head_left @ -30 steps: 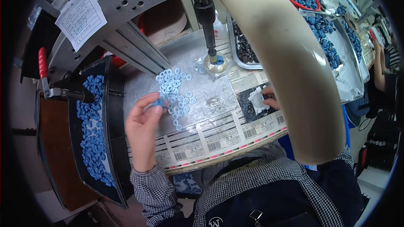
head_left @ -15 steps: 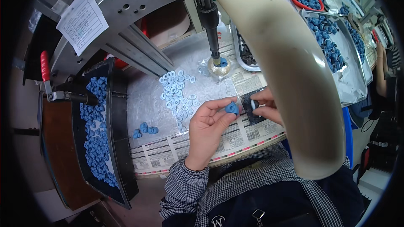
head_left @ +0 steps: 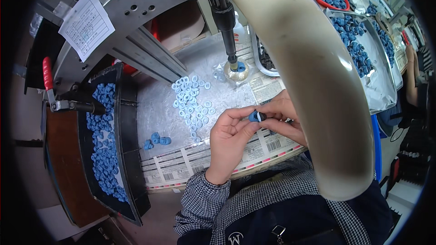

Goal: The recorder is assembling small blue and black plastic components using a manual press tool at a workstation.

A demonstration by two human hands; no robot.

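My left hand (head_left: 230, 139) pinches a small blue rubber part (head_left: 253, 116) between thumb and fingertips. Against its right side my right hand (head_left: 284, 117) presses a small dark piece with a pale rim (head_left: 262, 116); the fingers partly cover both pieces, so I cannot tell how far they are joined. Left of my hands, many pale blue rings (head_left: 190, 94) lie loose on the plastic-covered tabletop (head_left: 181, 131). A few blue rubber parts (head_left: 156, 139) sit together near its left edge. Beyond my hands, a press rod (head_left: 229, 31) points down onto a round base (head_left: 237, 73) holding a blue part.
A large pale curved duct (head_left: 313, 72) blocks the right side and covers part of my right arm. At left stands a black bin (head_left: 129, 154) of blue parts, near a red-handled clamp (head_left: 47, 75). Metal trays (head_left: 383, 102) of parts are at right, and another person's arm (head_left: 411, 72) shows farther off.
My right hand has moved left from the dark pad, bringing the dark piece with the pale rim against the blue part. My left hand has shifted slightly right.
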